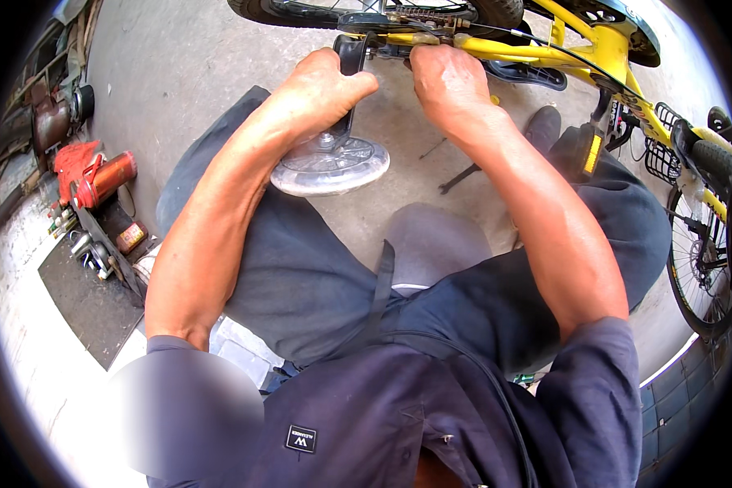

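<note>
A yellow-framed bicycle point(537, 53) lies across the top of the view, its rear wheel point(317, 11) at the upper edge. Near the rear axle, my left hand point(321, 93) is closed around a black bracket point(349, 58). From that bracket hangs a small training wheel point(330, 168) with a clear, whitish rim. My right hand point(451, 83) is curled into a closed grip beside the axle, just below the yellow frame tube. Its fingertips are turned away, so whatever they grip is hidden.
A dark hand tool point(459, 178) lies on the concrete floor between my legs. To the left are a red cylinder point(110, 178), a red cloth point(75, 165) and metal parts point(91, 252). A second bicycle wheel point(703, 260) stands at the right, near a black basket point(664, 146).
</note>
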A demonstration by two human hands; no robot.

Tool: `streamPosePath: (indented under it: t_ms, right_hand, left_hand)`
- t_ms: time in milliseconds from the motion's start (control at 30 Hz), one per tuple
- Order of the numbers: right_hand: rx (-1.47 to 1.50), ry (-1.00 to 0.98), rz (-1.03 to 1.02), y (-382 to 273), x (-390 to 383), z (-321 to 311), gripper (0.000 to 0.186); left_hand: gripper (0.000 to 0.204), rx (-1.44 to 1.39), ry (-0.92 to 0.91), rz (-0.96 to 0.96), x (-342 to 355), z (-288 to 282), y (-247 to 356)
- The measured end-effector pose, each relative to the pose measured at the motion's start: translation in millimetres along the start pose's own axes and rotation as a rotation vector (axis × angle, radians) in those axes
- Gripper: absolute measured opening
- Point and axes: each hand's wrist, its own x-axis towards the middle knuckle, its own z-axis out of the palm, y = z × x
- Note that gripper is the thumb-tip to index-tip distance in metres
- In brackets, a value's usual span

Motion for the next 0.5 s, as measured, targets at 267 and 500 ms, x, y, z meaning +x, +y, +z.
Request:
streamPosePath:
  t_ms: [267, 500]
  right_hand:
    - [0.063, 0.17, -0.037, 8.1, 0.2, 21.2, 0.013]
    - [0.241, 0.406, -0.201, 38.1, 9.4, 57.0, 0.019]
  left_hand:
    - [0.03, -0.14, -0.022, 0.025, 0.3, 1.6, -6.9]
    - [0.026, -0.139, -0.012, 0.009, 0.7, 2.2, -1.2]
